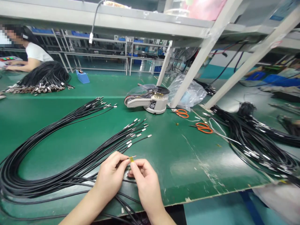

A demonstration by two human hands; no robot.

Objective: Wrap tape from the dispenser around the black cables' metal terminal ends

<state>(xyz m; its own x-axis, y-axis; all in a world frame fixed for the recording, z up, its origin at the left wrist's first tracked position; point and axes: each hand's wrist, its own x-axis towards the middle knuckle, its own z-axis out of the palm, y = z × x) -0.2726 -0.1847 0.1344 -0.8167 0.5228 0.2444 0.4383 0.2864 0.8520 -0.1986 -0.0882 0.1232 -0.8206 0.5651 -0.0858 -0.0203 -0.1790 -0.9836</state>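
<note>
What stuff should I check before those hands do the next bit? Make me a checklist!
1. Left hand pinching the cable end: ok.
2. Right hand at the yellow tape: ok.
3. Tape all the way round: cannot tell, its far side is hidden.
4. Orange-handled scissors down on the table, away from both hands: ok.
5. Black cables clear of the hands: not ok, some run underneath.

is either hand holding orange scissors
No, both pairs of orange scissors lie on the green table, apart from the left hand and right hand.
</note>
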